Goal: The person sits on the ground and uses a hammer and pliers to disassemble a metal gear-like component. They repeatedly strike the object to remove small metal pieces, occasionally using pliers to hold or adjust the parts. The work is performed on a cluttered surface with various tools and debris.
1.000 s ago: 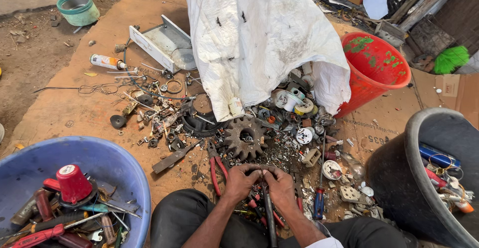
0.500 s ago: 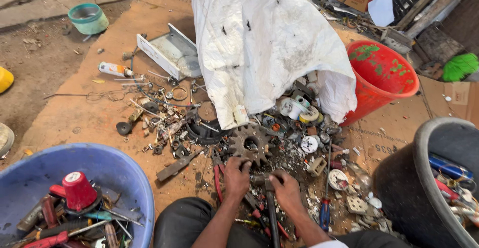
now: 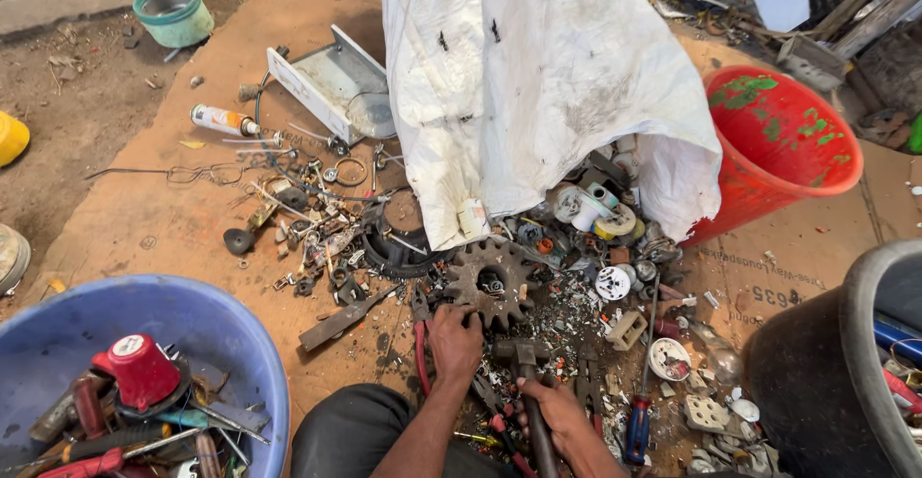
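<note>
Hammer (image 3: 528, 382) amid scrap on the cardboard, handle clasped in right hand (image 3: 567, 420), head pointing away from the person, long axis near-far, left hand (image 3: 454, 339) fingers curled on rusty gear (image 3: 492, 281) rim just beyond.

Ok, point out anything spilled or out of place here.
The white sack lies tipped over, with scrap parts spilled from its mouth across the cardboard. A rusty gear sits in the pile by the left hand.

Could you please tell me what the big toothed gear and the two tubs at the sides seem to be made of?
Gear: likely steel or iron, brown and dull, looks rusted. Blue tub and red tub: probably plastic, with smooth, evenly coloured walls, the red one scuffed with green smears.
</note>
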